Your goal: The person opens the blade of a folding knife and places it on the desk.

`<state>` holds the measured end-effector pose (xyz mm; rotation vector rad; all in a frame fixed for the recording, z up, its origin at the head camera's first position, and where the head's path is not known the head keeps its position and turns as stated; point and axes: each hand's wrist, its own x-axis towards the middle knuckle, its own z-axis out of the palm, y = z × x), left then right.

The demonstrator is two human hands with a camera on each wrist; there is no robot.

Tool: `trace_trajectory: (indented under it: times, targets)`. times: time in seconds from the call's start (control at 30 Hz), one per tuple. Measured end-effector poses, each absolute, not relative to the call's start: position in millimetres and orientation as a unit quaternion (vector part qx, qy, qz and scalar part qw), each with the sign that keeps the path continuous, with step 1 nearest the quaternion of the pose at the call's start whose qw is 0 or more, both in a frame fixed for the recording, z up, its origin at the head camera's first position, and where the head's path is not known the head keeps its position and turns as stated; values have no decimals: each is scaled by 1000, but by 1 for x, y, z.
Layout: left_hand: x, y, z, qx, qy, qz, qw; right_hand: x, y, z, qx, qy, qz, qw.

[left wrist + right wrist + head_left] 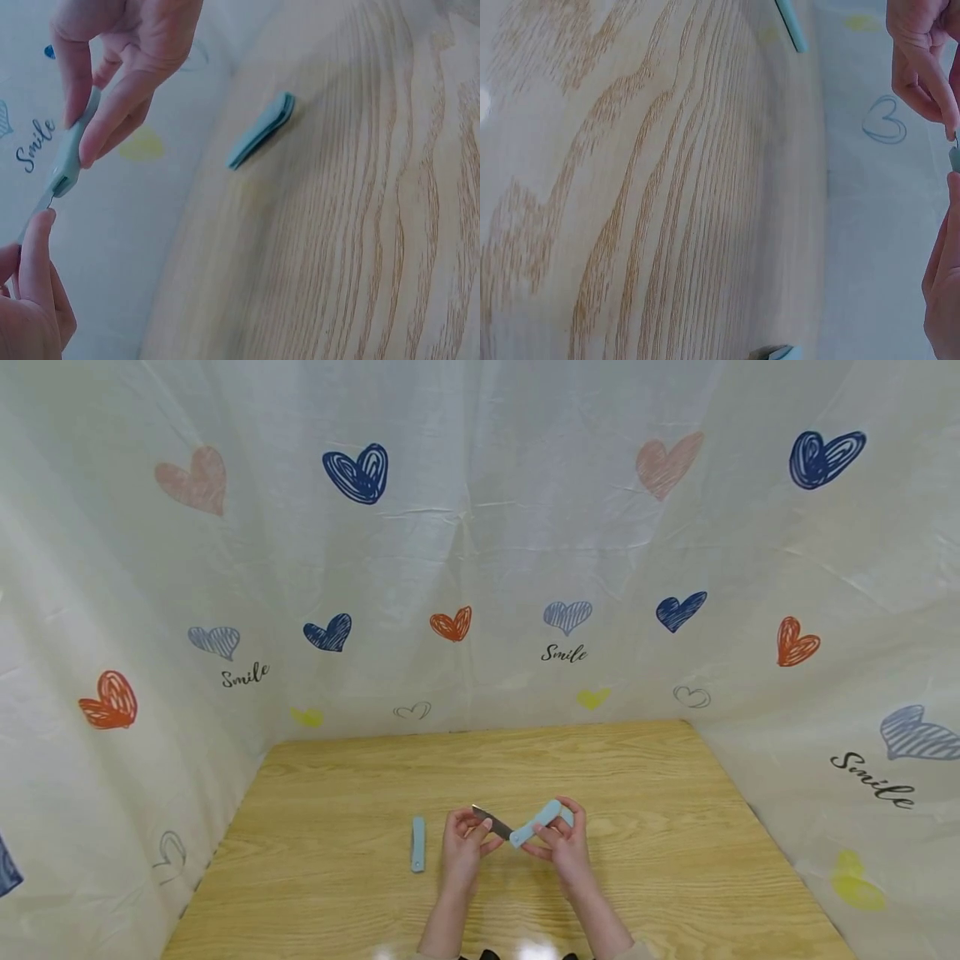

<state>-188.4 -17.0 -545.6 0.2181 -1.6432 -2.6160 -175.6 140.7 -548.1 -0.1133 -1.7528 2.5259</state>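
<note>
Cloth (510,543) printed with hearts hangs beyond the half-unfolded knife (517,837), and a wooden table (360,777) spreads below it; left of the pivot, the left hand (462,847) pinches the dark blade (502,829) between thumb and fingers, and right of it the right hand (568,852) grips the pale blue handle (546,814); a folded knife (417,845) lies on the table to its left, another folded one (261,131) to its right, mostly hidden by the right hand in the head view; the likeliest trouble is at the pivot, where a sudden give or uneven push could fold the blade onto the fingertips; which way its edge faces I cannot tell; a slipping pinch could drop the knife onto the table; a careless sideways sweep could knock either folded one.
</note>
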Motion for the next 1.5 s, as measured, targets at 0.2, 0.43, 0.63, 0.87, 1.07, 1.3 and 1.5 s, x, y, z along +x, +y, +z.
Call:
trace_trajectory:
  times: [0.2, 0.43, 0.63, 0.87, 1.07, 1.3, 1.5]
  targets:
    - [-187, -13, -546, 75, -514, -854, 34, -176, 137, -547, -50, -544, 836, 59]
    - [-189, -8, -545, 97, -484, -868, 49, -177, 129, -543, -76, -513, 850, 95]
    - [-188, 0, -544, 117, -451, -882, 74, -181, 123, -539, -104, -479, 863, 118]
    - [-190, 8, -544, 129, -421, -893, 95, -184, 117, -536, -128, -445, 875, 137]
    - [-189, 12, -542, 136, -410, -895, 111, -184, 113, -536, -140, -415, 887, 146]
    - [-189, 14, -542, 134, -403, -898, 117, -185, 111, -539, -145, -408, 888, 156]
    - [-191, 14, -546, 130, -389, -904, 124, -184, 113, -540, -138, -417, 886, 148]
